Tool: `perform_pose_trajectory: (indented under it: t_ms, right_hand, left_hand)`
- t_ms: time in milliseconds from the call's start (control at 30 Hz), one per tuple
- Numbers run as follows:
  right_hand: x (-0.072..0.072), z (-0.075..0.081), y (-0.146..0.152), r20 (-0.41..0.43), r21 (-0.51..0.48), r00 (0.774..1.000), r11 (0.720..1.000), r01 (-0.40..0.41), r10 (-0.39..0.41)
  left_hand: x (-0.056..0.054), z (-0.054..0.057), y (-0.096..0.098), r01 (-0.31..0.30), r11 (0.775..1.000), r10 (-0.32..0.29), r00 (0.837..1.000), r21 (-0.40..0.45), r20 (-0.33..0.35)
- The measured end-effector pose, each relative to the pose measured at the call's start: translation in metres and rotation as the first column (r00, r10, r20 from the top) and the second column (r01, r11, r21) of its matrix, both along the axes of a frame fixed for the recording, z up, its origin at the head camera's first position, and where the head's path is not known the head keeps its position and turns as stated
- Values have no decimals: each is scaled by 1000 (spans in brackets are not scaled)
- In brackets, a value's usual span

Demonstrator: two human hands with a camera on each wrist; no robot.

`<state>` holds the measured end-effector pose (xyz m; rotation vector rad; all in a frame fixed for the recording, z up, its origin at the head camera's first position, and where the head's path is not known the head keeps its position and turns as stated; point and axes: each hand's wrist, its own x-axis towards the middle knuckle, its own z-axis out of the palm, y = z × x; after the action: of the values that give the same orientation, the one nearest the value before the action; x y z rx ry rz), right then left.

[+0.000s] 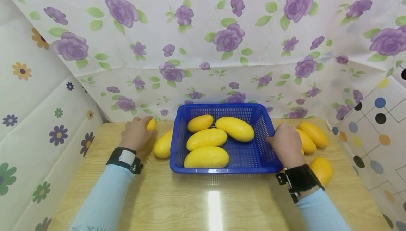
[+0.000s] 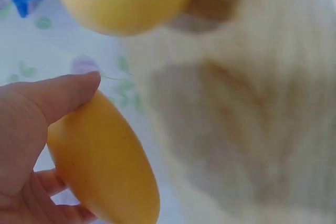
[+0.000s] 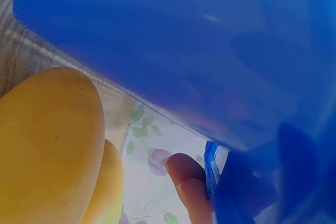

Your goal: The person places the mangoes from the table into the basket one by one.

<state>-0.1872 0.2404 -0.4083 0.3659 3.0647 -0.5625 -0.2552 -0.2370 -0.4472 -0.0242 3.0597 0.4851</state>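
Observation:
At the left of the head view my left hand (image 1: 135, 134) holds a yellow mango (image 1: 151, 124), mostly covered there by the fingers. The left wrist view shows that mango (image 2: 107, 166) lengthwise, thumb on one side and fingers curled on the other. My right hand (image 1: 287, 144) grips the right rim of a blue plastic basket (image 1: 222, 170), and its fingertips (image 3: 193, 184) show at the basket's edge in the right wrist view. Inside the basket lie several mangoes, among them a large one (image 1: 235, 129) toward the right and a small one (image 1: 200, 123) at the back.
Another mango (image 1: 163, 145) lies against the basket's left side. To the right of my right hand are several more, including a back one (image 1: 313, 134) and a nearer one (image 1: 321, 171) by the wrist. A flowered cloth (image 1: 203, 76) hangs behind the wooden table (image 1: 177, 203).

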Motion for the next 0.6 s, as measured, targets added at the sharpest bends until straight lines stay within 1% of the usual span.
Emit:
perform_pose_trajectory:
  t_ms: [167,300,367,467,533,600]
  right_hand:
    - [-1,1,-1,23,10,1000,1000,2,-3]
    - [-1,1,-1,22,13,1000,1000,6,-6]
    - [-1,0,-2,19,17,1000,1000,6,-6]
    - [-1,-1,-2,16,16,1000,1000,6,-6]
    - [-1,-1,-2,11,20,1000,1000,5,-5]
    - [-1,-1,-2,2,20,1000,1000,3,-3]
  left_hand:
    - [-4,23,22,-7,1000,6,994,-8,-112]
    - [-5,42,46,-19,1000,17,978,-4,-208]
    - [-4,50,59,-21,1000,21,971,0,-239]
    - [-3,58,76,-10,1000,10,963,1,-270]
    - [-3,60,86,11,1000,-14,957,-13,-289]
    - [-3,62,96,32,999,-41,948,-32,-316]
